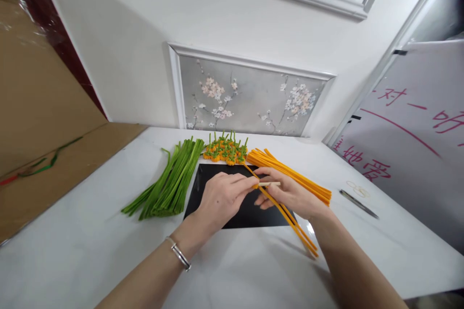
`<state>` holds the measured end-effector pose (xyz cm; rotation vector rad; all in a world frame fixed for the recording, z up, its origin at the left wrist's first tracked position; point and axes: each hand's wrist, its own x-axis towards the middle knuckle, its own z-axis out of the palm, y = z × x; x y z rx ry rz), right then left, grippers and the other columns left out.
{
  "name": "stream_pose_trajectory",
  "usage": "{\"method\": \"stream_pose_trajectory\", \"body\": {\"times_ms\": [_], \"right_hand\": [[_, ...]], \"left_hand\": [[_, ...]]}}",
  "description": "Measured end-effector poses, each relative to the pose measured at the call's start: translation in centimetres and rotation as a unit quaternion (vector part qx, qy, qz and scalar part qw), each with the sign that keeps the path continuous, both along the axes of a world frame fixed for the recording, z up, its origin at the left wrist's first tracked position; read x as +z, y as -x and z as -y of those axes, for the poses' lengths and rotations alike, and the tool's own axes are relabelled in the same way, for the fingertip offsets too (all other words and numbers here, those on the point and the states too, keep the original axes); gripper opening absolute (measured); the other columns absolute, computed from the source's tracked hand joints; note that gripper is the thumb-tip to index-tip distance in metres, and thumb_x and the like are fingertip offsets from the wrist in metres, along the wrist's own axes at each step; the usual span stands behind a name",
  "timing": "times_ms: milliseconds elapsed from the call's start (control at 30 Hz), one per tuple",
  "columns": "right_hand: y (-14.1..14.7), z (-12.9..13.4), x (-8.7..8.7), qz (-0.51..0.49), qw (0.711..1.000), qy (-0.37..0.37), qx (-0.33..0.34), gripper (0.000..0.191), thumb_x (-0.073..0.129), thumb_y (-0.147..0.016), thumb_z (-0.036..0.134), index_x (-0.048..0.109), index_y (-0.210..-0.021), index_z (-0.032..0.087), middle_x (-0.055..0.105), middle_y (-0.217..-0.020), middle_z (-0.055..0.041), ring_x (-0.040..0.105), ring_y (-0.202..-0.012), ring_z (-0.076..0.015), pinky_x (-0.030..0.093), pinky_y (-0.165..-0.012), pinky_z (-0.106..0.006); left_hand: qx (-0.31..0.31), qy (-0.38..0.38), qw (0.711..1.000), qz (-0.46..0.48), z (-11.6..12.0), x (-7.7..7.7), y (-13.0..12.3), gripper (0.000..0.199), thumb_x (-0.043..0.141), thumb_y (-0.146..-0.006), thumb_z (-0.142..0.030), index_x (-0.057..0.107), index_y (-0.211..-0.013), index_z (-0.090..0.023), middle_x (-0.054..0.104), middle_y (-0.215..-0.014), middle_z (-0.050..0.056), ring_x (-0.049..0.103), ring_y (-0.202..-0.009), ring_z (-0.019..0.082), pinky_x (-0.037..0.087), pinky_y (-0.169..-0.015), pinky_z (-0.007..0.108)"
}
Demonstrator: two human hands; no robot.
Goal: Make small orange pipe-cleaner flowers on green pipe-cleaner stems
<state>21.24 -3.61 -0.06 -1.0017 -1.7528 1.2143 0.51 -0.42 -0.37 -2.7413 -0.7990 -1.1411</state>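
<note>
My left hand (223, 198) is closed, its fingertips pinching orange pipe cleaners at the end of a thin pale stick (271, 184). Close on its right, my right hand (284, 190) has its fingers curled around the stick and the long orange pipe cleaners (293, 222), which trail down to the right. Both hands are above a black mat (239, 219). Behind the mat lies a cluster of small orange and green pipe-cleaner pieces (226, 148).
Green pipe cleaners (168, 183) lie left of the mat, an orange bundle (293, 174) to the right. Further right are tweezers (358, 203) and thin pale bands (358, 189). Cardboard (47, 169) borders the white table (145, 256); a whiteboard (409, 154) stands right.
</note>
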Motion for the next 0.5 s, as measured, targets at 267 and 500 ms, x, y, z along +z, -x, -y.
{"method": "stream_pose_trajectory", "body": {"times_ms": [267, 500], "right_hand": [[1.0, 0.2, 0.1, 0.114, 0.975, -0.152, -0.115, 0.023, 0.054, -0.092, 0.035, 0.064, -0.08, 0.018, 0.059, -0.061, 0.0011, 0.056, -0.053, -0.0112, 0.048, -0.054, -0.025], [0.7, 0.2, -0.2, 0.173, 0.911, -0.357, -0.112, 0.021, 0.049, -0.095, 0.026, 0.068, -0.092, 0.02, 0.067, -0.081, -0.0055, 0.063, -0.071, -0.0163, 0.052, -0.065, -0.03]], "left_hand": [[-0.033, 0.193, 0.979, 0.057, 0.6, 1.2, -0.1, 0.019, 0.055, -0.088, -0.018, 0.07, -0.097, -0.025, 0.073, -0.091, -0.002, 0.066, -0.081, 0.013, 0.048, -0.073, 0.023], [-0.132, 0.45, 0.882, 0.052, 0.6, 2.6, 0.8, 0.027, 0.058, -0.083, -0.022, 0.059, -0.11, -0.02, 0.068, -0.085, 0.001, 0.06, -0.063, 0.012, 0.051, -0.062, 0.025]]}}
